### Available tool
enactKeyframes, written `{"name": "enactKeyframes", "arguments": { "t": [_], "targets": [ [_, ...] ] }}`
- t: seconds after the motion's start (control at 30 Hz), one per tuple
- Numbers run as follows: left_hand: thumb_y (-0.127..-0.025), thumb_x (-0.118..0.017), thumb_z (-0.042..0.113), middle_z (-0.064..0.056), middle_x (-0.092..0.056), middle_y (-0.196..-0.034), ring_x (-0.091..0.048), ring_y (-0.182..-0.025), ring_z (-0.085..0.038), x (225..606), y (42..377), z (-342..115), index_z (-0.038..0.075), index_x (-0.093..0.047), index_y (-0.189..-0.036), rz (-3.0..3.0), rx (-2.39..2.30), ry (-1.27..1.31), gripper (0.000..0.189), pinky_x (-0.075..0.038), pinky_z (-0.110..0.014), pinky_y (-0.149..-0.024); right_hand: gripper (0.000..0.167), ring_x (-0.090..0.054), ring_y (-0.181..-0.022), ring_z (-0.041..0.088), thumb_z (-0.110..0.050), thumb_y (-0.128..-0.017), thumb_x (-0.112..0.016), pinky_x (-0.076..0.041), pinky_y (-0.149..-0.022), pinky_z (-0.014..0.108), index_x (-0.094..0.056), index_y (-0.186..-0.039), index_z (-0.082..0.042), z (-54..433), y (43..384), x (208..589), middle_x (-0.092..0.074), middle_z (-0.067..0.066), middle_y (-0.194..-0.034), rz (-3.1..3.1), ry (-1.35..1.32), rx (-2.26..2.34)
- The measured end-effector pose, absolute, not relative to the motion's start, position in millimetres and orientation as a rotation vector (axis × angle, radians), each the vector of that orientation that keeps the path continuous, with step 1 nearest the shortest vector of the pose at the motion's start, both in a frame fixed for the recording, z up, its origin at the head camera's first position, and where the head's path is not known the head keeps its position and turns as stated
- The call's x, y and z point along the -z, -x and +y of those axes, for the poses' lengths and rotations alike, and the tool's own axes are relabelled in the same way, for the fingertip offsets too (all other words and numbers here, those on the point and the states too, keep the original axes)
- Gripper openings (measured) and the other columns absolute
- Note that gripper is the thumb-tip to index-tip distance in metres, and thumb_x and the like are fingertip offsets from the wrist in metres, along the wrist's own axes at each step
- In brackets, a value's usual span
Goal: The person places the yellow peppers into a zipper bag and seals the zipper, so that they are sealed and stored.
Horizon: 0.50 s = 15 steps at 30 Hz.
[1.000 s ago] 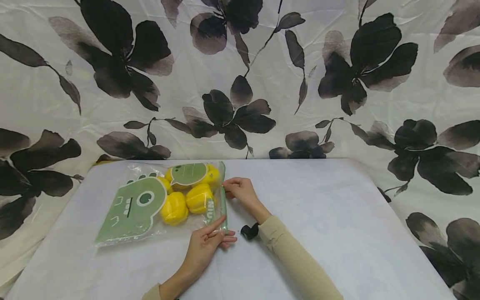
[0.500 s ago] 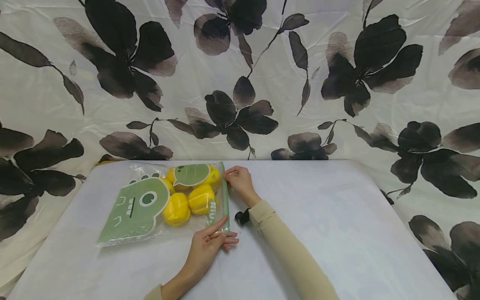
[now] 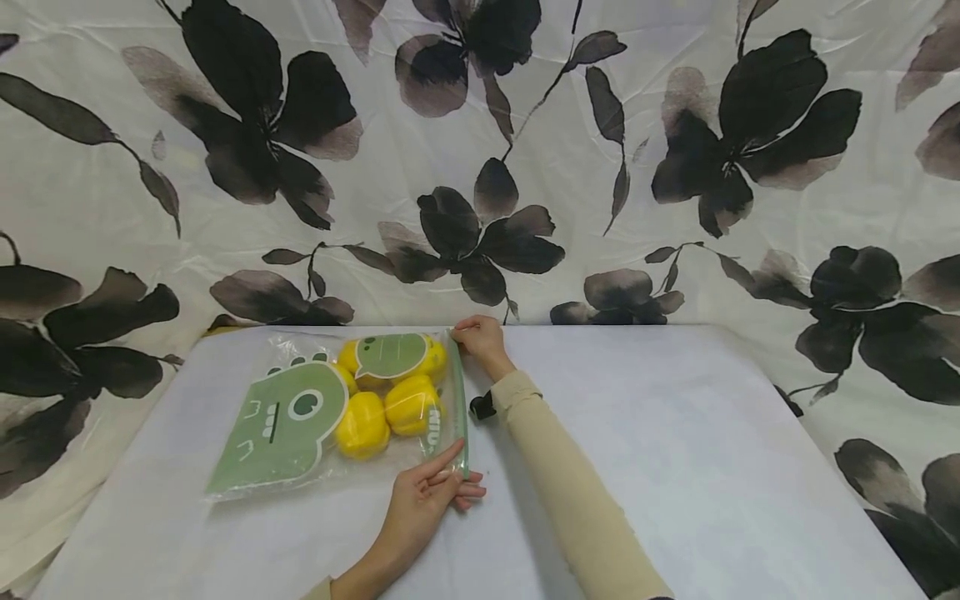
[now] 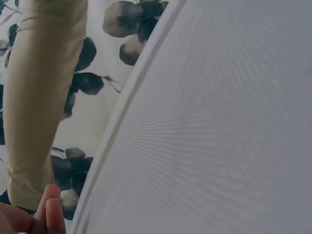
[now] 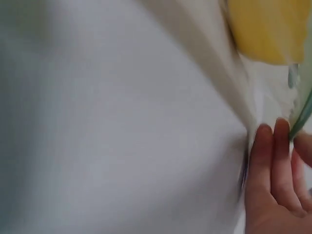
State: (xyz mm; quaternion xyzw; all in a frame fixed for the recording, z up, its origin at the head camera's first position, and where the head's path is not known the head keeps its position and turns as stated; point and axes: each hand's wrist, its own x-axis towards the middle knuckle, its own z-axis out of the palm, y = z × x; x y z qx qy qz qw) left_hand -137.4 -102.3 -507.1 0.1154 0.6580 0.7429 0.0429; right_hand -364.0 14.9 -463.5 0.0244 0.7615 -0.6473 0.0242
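Observation:
A clear zip bag with a green cartoon creature print lies on the white table in the head view. Inside it show several rounded yellow items, which look like bell peppers or lemons. A green zip strip runs along its right edge. At the strip's near end my left hand pinches the corner between thumb and index finger, other fingers extended. My right hand pinches the strip's far end. The right wrist view shows that hand's fingers against the green strip.
The white table stretches to the right of the bag. A black wrist camera sits beside the right cuff. Behind the table's far edge hangs a floral cloth.
My right hand has slid away from me along the green strip, from its upper part to the far corner. The left hand keeps its hold on the near corner.

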Motion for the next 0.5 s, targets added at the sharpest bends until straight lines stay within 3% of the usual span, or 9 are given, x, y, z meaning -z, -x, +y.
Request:
{"name": "enactKeyframes", "arguments": {
  "t": [0.2,0.5],
  "targets": [
    [-0.096,-0.057,-0.001,-0.024,-0.071,-0.102,-0.074,-0.082,-0.027,506.2,137.8,-101.6,-0.004,-0.048,-0.142,2.057,-2.262,-0.369,0.047,-0.057,-0.032,-0.065,0.029,-0.063,-0.072,0.014,-0.015,-0.093,-0.067,-0.057,-0.077,0.033,-0.064,-0.109,0.009,36.9,339.4,461.1,-0.066,0.009,-0.085,2.190,0.052,1.826],
    [-0.096,-0.055,0.000,-0.022,-0.072,-0.099,-0.073,-0.075,-0.027,490.6,139.1,-112.8,-0.003,-0.046,-0.144,1.988,-2.122,-0.280,0.049,-0.056,-0.029,-0.064,0.014,-0.062,-0.076,0.012,-0.015,-0.094,-0.065,-0.052,-0.076,0.028,-0.068,-0.095,-0.002,47.6,306.8,477.0,-0.065,-0.001,-0.082,2.126,0.241,1.752]
  ]
}}
